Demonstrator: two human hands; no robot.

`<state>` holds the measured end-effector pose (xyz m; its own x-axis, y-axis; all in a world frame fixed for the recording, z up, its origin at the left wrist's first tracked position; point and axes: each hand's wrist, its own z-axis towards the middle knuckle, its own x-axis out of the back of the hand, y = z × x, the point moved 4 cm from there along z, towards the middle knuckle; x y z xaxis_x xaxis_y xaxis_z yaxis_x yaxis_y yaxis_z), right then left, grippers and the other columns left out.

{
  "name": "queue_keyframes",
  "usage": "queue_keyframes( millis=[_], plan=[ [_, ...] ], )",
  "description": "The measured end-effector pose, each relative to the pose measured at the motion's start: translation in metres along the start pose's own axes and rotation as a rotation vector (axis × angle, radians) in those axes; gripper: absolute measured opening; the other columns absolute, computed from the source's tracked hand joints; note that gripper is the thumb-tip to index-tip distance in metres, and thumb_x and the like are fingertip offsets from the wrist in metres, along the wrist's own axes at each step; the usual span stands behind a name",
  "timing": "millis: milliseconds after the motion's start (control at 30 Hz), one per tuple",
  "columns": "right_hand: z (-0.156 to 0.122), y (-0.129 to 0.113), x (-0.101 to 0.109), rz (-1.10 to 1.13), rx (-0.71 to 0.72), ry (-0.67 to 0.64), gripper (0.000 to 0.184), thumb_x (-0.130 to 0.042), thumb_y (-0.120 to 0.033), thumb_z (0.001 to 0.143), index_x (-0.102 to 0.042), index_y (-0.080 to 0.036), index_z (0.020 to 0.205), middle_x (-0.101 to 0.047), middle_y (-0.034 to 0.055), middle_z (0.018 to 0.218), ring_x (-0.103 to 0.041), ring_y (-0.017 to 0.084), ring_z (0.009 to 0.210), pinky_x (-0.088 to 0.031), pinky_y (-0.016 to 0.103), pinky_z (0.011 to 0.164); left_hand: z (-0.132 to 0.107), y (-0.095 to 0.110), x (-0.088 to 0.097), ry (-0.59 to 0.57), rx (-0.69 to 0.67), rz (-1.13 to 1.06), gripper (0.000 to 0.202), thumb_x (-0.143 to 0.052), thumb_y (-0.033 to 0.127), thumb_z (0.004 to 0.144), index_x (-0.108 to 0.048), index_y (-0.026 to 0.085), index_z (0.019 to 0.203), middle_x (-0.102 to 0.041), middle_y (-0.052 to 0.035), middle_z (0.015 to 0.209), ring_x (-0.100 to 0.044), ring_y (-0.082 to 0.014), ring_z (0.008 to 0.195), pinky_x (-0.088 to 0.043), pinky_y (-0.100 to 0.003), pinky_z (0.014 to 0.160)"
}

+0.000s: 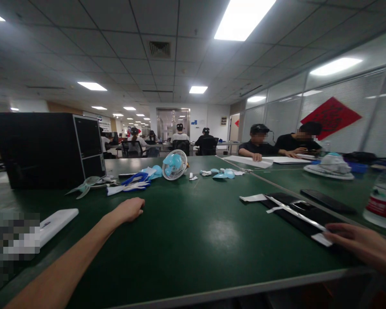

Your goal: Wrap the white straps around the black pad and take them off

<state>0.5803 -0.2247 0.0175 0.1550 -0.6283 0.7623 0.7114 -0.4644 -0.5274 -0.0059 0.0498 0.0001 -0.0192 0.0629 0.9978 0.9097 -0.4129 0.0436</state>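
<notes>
My left hand (129,210) lies on the green table (186,240), arm stretched forward, fingers curled under with nothing visible in them. It is nearest the white and blue gloves (131,183). My right hand (363,245) rests at the table's right front, fingers stretched flat, touching the end of a black strip with white tape (296,212). A small blue and white fan (174,165) stands further back at the middle.
A black computer case (48,149) stands at the left. A white flat device (56,223) lies near the left front. Blue fan parts (224,173), a phone (327,201) and a water bottle (385,198) are to the right. Two people sit at the far right; others sit further back.
</notes>
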Motion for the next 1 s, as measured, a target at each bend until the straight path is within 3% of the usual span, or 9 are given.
queue_keyframes(
  millis=[100,333,533,633,800,900,1000],
  plan=[
    [-0.005,-0.005,-0.005,0.211,-0.104,-0.194,0.030,-0.065,-0.048,0.044,-0.065,-0.029,0.068,-0.069,0.0126,0.068,-0.063,0.031,0.061,-0.048,0.042,0.056,0.001,0.000,-0.001,0.005,-0.007,0.009,0.030,-0.051,0.028,0.078,-0.060,0.021,0.105,-0.064,-0.0074,0.113,-0.060,-0.0213,0.100,-0.046,-0.030,0.082],
    [-0.020,-0.030,0.008,0.383,-0.219,-0.050,0.036,-0.063,-0.041,0.043,-0.060,-0.027,0.076,-0.068,0.0136,0.078,-0.059,0.027,0.057,-0.048,0.043,0.060,0.001,0.001,0.000,0.002,-0.018,0.016,0.030,-0.051,0.027,0.078,-0.060,0.019,0.105,-0.063,-0.0088,0.112,-0.060,-0.0221,0.098,-0.047,-0.031,0.080],
    [-0.017,-0.042,0.009,0.480,-0.160,0.018,0.037,-0.061,-0.040,0.051,-0.059,-0.025,0.085,-0.066,0.0129,0.089,-0.060,0.028,0.071,-0.048,0.037,0.060,0.002,0.000,-0.002,0.005,-0.027,0.006,0.028,-0.052,0.027,0.079,-0.060,0.019,0.105,-0.064,-0.0083,0.111,-0.060,-0.0214,0.098,-0.047,-0.029,0.078],
    [-0.009,-0.051,0.013,0.465,-0.095,0.067,0.046,-0.062,-0.041,0.056,-0.059,-0.023,0.098,-0.065,0.0124,0.095,-0.060,0.027,0.079,-0.047,0.035,0.062,0.004,-0.002,-0.004,0.012,-0.030,0.006,0.027,-0.052,0.026,0.079,-0.061,0.020,0.103,-0.064,-0.0078,0.109,-0.061,-0.0211,0.096,-0.047,-0.029,0.078],
    [0.011,-0.091,0.021,0.424,0.085,0.212,0.051,-0.059,-0.038,0.066,-0.057,-0.017,0.113,-0.065,0.0106,0.089,-0.059,0.020,0.065,-0.046,0.030,0.059,0.005,-0.003,-0.005,0.021,-0.037,0.011,0.026,-0.052,0.027,0.079,-0.061,0.020,0.102,-0.065,-0.0076,0.109,-0.061,-0.0214,0.096,-0.047,-0.029,0.077],
    [0.025,-0.125,0.019,0.262,0.274,0.417,0.043,-0.057,-0.033,0.071,-0.059,-0.016,0.111,-0.065,0.0074,0.082,-0.058,0.018,0.061,-0.046,0.029,0.060,0.004,-0.001,-0.005,0.027,-0.043,0.018,0.027,-0.052,0.027,0.078,-0.061,0.019,0.102,-0.064,-0.0082,0.109,-0.061,-0.0223,0.098,-0.047,-0.030,0.079],
    [0.036,-0.155,-0.001,0.017,0.548,0.535,0.035,-0.049,-0.026,0.080,-0.058,-0.015,0.112,-0.065,0.0092,0.088,-0.059,0.019,0.073,-0.046,0.030,0.070,0.004,-0.001,-0.004,0.024,-0.043,0.020,0.027,-0.051,0.025,0.078,-0.061,0.018,0.103,-0.064,-0.0087,0.109,-0.061,-0.0220,0.097,-0.046,-0.030,0.079]
  ],
)
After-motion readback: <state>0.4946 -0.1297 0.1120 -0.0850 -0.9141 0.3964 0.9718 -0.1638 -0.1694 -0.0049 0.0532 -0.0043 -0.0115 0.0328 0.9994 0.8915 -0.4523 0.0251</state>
